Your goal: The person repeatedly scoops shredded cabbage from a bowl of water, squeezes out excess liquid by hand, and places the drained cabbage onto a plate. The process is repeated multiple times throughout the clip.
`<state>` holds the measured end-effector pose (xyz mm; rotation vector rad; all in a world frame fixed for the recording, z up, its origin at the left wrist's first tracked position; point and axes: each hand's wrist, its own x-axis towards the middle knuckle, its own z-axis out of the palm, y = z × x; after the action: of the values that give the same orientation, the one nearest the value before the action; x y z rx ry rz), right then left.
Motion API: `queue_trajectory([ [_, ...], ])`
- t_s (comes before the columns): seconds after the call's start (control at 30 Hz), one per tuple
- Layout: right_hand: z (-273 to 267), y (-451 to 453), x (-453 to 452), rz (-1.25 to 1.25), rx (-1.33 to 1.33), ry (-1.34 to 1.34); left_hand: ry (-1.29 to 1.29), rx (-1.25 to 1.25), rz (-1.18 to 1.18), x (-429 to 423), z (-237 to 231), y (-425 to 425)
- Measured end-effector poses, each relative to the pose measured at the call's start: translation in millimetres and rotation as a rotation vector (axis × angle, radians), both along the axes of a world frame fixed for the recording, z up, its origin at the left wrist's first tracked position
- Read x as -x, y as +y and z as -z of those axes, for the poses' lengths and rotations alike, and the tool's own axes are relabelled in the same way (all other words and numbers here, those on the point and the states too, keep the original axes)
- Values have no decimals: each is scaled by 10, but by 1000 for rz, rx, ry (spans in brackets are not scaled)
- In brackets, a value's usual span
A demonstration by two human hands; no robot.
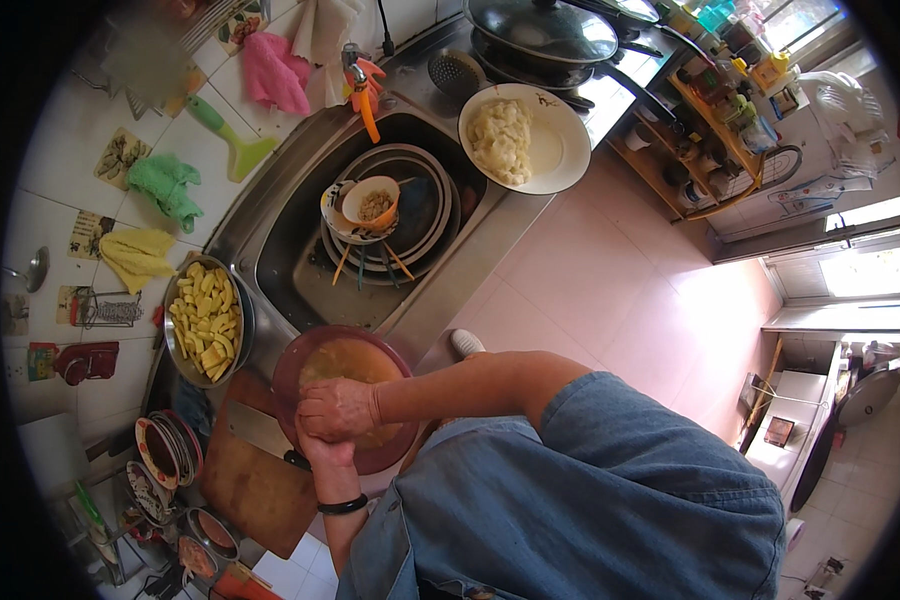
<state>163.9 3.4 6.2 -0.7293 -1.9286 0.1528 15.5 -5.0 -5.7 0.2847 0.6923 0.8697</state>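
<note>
My right hand (337,407) is clasped over my left hand (325,448), which has a black band on its wrist. Both are at the near left part of a dark red bowl (411,442) holding cloudy yellowish liquid. Whatever lies between the palms is hidden. A cleaver (257,429) rests on a wooden cutting board (255,487) beside the bowl, its handle end close to my left wrist. Cut yellow pieces (208,319) fill a metal bowl (171,341). On a white plate (566,150) sits a pale, lumpy, wet-looking mass (501,141).
The sink (300,289) holds stacked pans and small bowls (375,202) under a faucet with an orange spout (365,112). Lidded pans (544,34) stand behind the plate. A dish rack with plates (166,454) is left of the board. Cloths (163,187) hang on the wall.
</note>
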Motion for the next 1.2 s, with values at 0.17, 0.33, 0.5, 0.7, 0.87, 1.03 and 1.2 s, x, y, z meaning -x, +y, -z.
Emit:
queue_trajectory([
  [0.17,-13,12,-36,5,-49,3,156,23,-65,-32,10,-36],
  [0.33,-30,-22,-59,-28,-10,-3,167,-14,-65,-46,4,-69],
  [0.5,-42,-35,-52,-23,-7,-7,176,-110,-46,-31,11,-82],
  [0.7,-30,-40,-40,-28,-2,8,126,-44,-46,-30,-16,-82],
  [0.87,-36,-34,-45,-34,4,-2,103,-28,-40,16,64,-68],
  [1.03,-25,-15,-30,18,-50,37,125,-35,-48,42,99,-63],
  [1.2,-4,-75,2,39,484,99,246,381,-203,-249,-593,-24],
])
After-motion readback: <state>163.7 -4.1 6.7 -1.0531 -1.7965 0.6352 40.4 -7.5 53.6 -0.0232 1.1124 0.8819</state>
